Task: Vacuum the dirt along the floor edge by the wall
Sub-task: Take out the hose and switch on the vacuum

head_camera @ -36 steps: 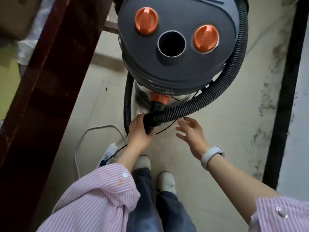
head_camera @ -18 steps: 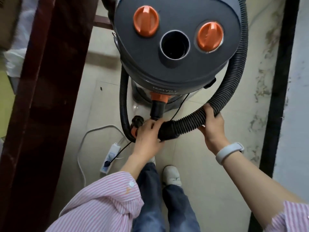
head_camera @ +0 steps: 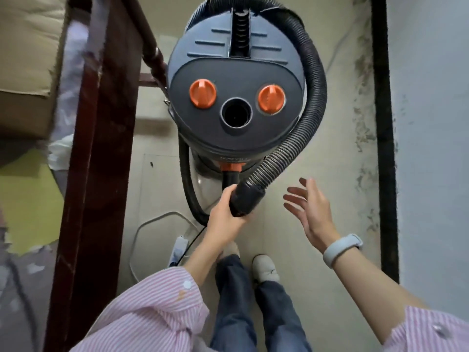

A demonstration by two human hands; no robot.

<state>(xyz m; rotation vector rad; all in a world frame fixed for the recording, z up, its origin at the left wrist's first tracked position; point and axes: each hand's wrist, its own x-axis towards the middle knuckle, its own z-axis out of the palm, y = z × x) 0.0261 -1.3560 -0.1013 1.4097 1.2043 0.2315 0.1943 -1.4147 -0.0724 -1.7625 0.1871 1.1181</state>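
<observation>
- Vacuum (head_camera: 236, 97): grey canister with two orange knobs and an open round port on its lid; stands on the floor at centre and upper centre of the frame.
- Hose (head_camera: 313, 97): black, ribbed; loops round the canister's right side from the top of the frame down to lower centre. Its long axis there runs from upper right to lower left.
- Hose end (head_camera: 245, 200): smooth black cuff just below the canister, open mouth pointing to the lower left, toward the person's feet, not toward the wall.
- Left hand (head_camera: 225, 214): at centre of the frame; fingers wrapped round the hose end, grasping it.
- Right hand (head_camera: 311, 212): right of centre, fingers spread, released; holds nothing and is near the hose but apart from it.
- Dirt (head_camera: 364, 128): dark specks in a strip along the floor's right side, beside the black skirting (head_camera: 383, 148) under the wall.
- Cable and power strip (head_camera: 179, 247): on the floor at lower left of centre.
- Step in hand, as judged: freeing the hose end from the canister; no cleaning begun.
- Next move calls for: unwinding the loop, then turning the mouth right and down to the dirt strip.
</observation>
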